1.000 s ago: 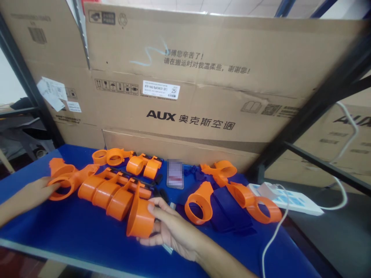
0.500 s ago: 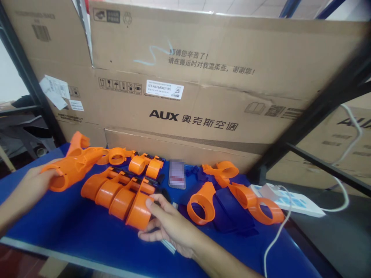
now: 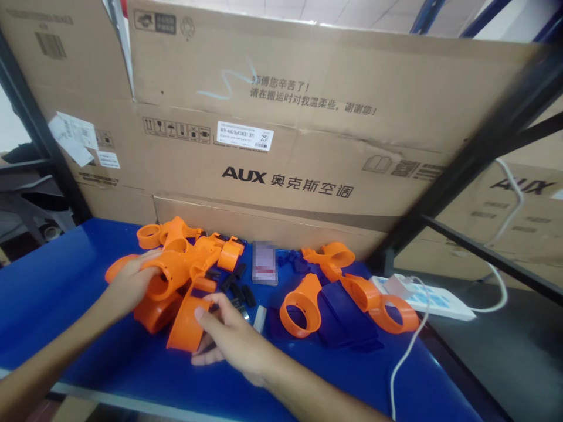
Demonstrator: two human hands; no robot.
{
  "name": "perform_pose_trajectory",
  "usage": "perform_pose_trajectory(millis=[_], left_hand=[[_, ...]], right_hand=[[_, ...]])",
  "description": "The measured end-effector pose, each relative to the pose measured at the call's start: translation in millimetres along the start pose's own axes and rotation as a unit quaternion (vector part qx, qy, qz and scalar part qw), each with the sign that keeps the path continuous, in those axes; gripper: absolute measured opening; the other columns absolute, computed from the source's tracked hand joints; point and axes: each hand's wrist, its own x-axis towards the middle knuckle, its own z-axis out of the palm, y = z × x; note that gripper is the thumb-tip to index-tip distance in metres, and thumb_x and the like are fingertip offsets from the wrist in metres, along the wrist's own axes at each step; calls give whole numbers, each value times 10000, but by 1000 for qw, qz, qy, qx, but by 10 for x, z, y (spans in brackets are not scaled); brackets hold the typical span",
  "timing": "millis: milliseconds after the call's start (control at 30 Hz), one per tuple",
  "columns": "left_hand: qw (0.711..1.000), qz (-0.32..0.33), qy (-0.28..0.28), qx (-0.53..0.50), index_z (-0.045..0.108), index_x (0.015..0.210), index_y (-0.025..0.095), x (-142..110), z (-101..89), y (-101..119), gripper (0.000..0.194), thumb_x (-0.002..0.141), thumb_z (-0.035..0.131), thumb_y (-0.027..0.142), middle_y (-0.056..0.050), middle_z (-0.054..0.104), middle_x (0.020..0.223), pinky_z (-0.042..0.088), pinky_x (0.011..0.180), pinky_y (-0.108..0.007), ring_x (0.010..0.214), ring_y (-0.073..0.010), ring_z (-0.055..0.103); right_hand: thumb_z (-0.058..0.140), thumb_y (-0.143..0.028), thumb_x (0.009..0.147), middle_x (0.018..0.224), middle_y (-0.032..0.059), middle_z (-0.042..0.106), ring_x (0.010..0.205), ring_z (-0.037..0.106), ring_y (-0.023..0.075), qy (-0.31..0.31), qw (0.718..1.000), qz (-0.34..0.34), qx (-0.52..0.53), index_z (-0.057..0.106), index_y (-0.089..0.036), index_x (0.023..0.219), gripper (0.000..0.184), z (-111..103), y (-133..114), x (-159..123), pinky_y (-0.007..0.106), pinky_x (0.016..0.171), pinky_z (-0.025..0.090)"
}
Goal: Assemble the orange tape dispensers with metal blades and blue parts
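Observation:
My left hand (image 3: 134,284) grips an orange tape dispenser body (image 3: 182,261), lifted over the row of similar orange pieces and partly covering them. My right hand (image 3: 235,337) has its thumb and fingers around the wide ring of another orange tape dispenser (image 3: 189,322), which stands at the near end of that row. Behind the held pieces lie more orange dispensers (image 3: 229,255), some with black parts attached. Small black pieces (image 3: 248,295) are scattered just beyond my right hand. A light strip (image 3: 259,319) lies beside it, with shiny metal parts partly hidden by my fingers.
A phone (image 3: 264,264) lies at the back of the blue table (image 3: 57,310). To the right are a loose orange ring (image 3: 300,306), dark blue flat pieces (image 3: 347,319) and a white power strip (image 3: 440,298) with a cable. A large cardboard sheet (image 3: 285,158) stands behind.
My left hand has lifted an orange dispenser from the left side and carried it right, over the row. My right hand keeps hold of the end dispenser, pressed up to the row and now slightly further left.

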Motion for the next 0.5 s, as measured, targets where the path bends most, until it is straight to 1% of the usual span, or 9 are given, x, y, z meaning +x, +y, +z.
perform_pose_trajectory(millis=[67, 167, 233, 300, 367, 433, 500], left_hand=[[1000, 0, -6, -3, 787, 1070, 209, -25, 3, -24, 401, 788, 509, 274, -62, 772, 1240, 432, 1162, -438, 1284, -344, 632], [1000, -18, 16, 9, 787, 1089, 213, -65, -1, -22, 400, 813, 509, 292, -58, 792, 1173, 485, 1118, -429, 1224, -344, 669], [999, -24, 24, 14, 790, 1068, 215, -71, 0, -11, 385, 823, 508, 307, -56, 802, 1135, 515, 1085, -409, 1182, -336, 693], [1000, -20, 16, 18, 792, 1013, 218, -57, 5, -10, 359, 809, 511, 308, -51, 804, 1133, 515, 1082, -393, 1170, -330, 699], [1000, -11, 3, 21, 785, 958, 207, -38, 13, -20, 335, 787, 511, 297, -49, 797, 1169, 483, 1113, -381, 1204, -324, 679], [999, -10, -7, 33, 774, 941, 184, -32, 21, -30, 331, 787, 499, 286, -54, 786, 1207, 462, 1128, -376, 1241, -324, 654], [998, -4, -21, 60, 768, 945, 169, -48, 30, -30, 338, 810, 480, 285, -59, 782, 1220, 471, 1112, -364, 1243, -322, 650]], right_hand=[[724, -582, 895, 1012, 7, 574, 693, 693, 113, -2, 1000, 18, 24, 502, -253, 1256, 537, -26, 23, -71, 379, 745, 675], [656, -606, 935, 1070, 43, 606, 680, 730, 130, -10, 998, 29, 59, 499, -240, 1228, 495, -75, 23, -152, 376, 721, 678], [634, -609, 949, 1108, 62, 616, 674, 745, 135, -10, 997, 34, 62, 501, -234, 1215, 478, -105, 3, -168, 356, 701, 677], [646, -594, 949, 1134, 76, 615, 675, 760, 144, -11, 998, 40, 56, 500, -230, 1229, 482, -130, -22, -144, 339, 686, 677], [646, -583, 955, 1128, 83, 609, 694, 778, 168, -19, 997, 50, 51, 503, -220, 1251, 489, -153, -43, -85, 343, 692, 678], [636, -566, 969, 1097, 84, 608, 710, 789, 183, -24, 997, 53, 43, 515, -202, 1247, 475, -179, -58, -5, 347, 710, 679], [658, -525, 970, 1083, 80, 608, 707, 789, 179, -18, 999, 42, 23, 527, -191, 1218, 436, -210, -71, 76, 339, 714, 679]])
